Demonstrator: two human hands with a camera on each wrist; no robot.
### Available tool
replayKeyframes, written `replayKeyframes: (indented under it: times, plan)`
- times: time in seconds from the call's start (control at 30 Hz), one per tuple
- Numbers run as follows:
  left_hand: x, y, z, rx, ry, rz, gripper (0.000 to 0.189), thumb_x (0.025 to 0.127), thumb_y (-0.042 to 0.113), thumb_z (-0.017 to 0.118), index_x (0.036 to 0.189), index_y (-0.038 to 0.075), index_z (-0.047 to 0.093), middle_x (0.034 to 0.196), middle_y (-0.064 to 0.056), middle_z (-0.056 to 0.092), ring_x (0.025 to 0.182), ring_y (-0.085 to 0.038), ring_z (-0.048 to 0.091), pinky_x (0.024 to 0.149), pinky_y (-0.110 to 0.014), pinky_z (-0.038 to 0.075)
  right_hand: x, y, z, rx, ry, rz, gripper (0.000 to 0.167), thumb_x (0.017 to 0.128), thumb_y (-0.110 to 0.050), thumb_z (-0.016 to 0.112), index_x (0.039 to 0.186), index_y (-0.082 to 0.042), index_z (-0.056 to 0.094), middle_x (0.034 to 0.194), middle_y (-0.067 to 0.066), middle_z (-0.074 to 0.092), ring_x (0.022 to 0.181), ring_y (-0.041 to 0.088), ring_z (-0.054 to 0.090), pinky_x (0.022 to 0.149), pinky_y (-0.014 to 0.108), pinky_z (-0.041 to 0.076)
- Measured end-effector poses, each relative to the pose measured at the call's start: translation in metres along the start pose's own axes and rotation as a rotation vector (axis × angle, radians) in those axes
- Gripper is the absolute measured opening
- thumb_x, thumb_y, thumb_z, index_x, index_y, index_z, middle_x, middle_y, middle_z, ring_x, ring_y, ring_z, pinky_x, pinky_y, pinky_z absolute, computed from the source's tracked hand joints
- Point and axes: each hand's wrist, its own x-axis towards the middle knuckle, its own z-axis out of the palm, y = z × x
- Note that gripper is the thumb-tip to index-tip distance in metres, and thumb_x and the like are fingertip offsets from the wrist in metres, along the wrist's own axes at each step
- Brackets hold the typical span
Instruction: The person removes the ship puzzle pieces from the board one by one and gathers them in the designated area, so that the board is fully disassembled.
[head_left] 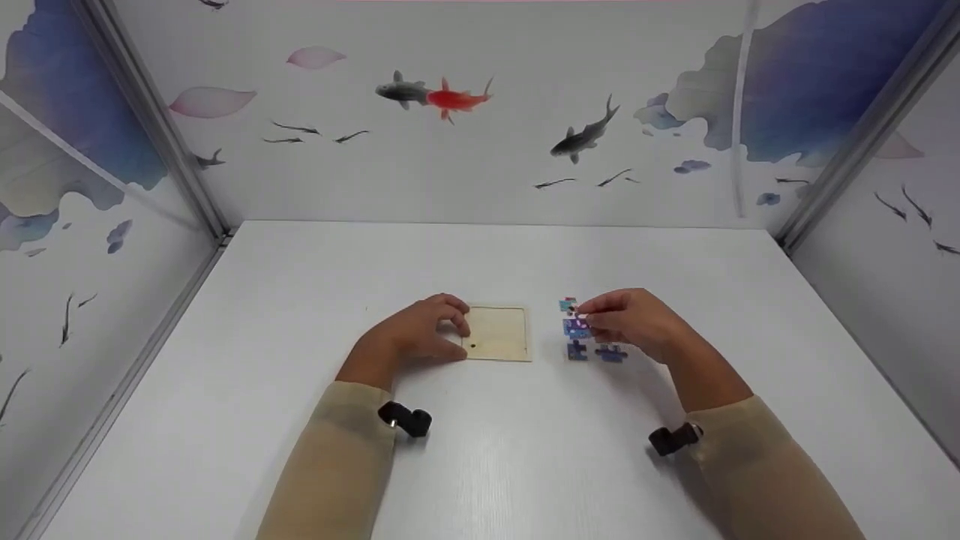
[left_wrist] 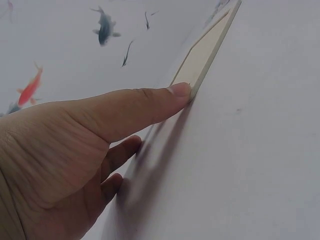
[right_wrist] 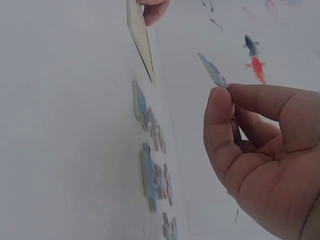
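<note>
A shallow square wooden puzzle tray [head_left: 498, 334] lies on the white table. My left hand [head_left: 427, 330] holds its left side, fingers curled at the far left corner and thumb at the near one. The thumb [left_wrist: 150, 105] presses that corner in the left wrist view. My right hand [right_wrist: 265, 145] pinches a thin jigsaw piece [right_wrist: 214, 71] between thumb and forefinger, raised off the table. Below it, several loose jigsaw pieces [head_left: 612, 353] in blue and purple lie to the right of the tray, some partly hidden by the right hand.
The white table [head_left: 480, 450] is bounded by a back wall [head_left: 480, 172] and side walls printed with fish and leaves. A small dark spot [head_left: 473, 346] shows inside the tray near its lower left corner.
</note>
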Motion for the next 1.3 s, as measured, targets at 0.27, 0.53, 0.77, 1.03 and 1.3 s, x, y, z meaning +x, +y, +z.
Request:
replayKeyframes:
  times: [0.27, 0.53, 0.77, 1.03, 1.3]
  plan:
    - [0.001, -0.002, 0.001, 0.005, 0.004, 0.009, 0.018, 0.088, 0.026, 0.087, 0.102, 0.028, 0.077, 0.155, 0.009, 0.054, 0.155, -0.023, 0.043, 0.129, -0.048, 0.037, -0.015, 0.026, -0.032, 0.023, 0.027, 0.022, 0.034, 0.105, -0.023, 0.071, 0.134, -0.007, 0.07, 0.131, 0.011, 0.07, 0.108, 0.021, 0.07, 0.093, 0.024, 0.063]
    - [0.0, -0.002, 0.001, 0.015, 0.008, 0.019, 0.016, 0.089, 0.027, 0.087, 0.101, 0.03, 0.076, 0.156, 0.012, 0.053, 0.157, -0.021, 0.041, 0.129, -0.046, 0.036, -0.023, 0.051, -0.06, -0.009, 0.059, 0.053, 0.036, 0.103, -0.025, 0.072, 0.134, -0.006, 0.071, 0.128, 0.01, 0.071, 0.104, 0.02, 0.07, 0.09, 0.024, 0.063]
    - [-0.001, -0.001, 0.001, 0.015, 0.016, 0.005, 0.016, 0.089, 0.027, 0.087, 0.1, 0.031, 0.076, 0.156, 0.012, 0.053, 0.157, -0.021, 0.041, 0.13, -0.046, 0.035, -0.022, 0.064, -0.068, -0.059, 0.039, 0.101, 0.036, 0.101, -0.028, 0.076, 0.129, -0.006, 0.074, 0.124, 0.008, 0.071, 0.102, 0.02, 0.07, 0.088, 0.024, 0.063]
    - [-0.002, -0.002, 0.002, 0.028, 0.014, 0.014, 0.016, 0.089, 0.028, 0.087, 0.1, 0.031, 0.076, 0.156, 0.012, 0.054, 0.157, -0.021, 0.041, 0.13, -0.046, 0.035, -0.021, 0.068, -0.069, -0.128, 0.032, 0.14, 0.035, 0.097, -0.029, 0.081, 0.123, -0.007, 0.076, 0.108, 0.005, 0.076, 0.09, 0.017, 0.073, 0.082, 0.025, 0.063]
    - [0.001, -0.003, 0.001, 0.025, 0.013, 0.015, 0.017, 0.088, 0.028, 0.088, 0.099, 0.032, 0.075, 0.155, 0.013, 0.054, 0.156, -0.02, 0.041, 0.13, -0.046, 0.035, -0.022, 0.068, -0.068, -0.144, 0.056, 0.142, 0.033, 0.097, -0.028, 0.081, 0.121, -0.005, 0.077, 0.107, 0.005, 0.076, 0.088, 0.016, 0.072, 0.08, 0.024, 0.063]
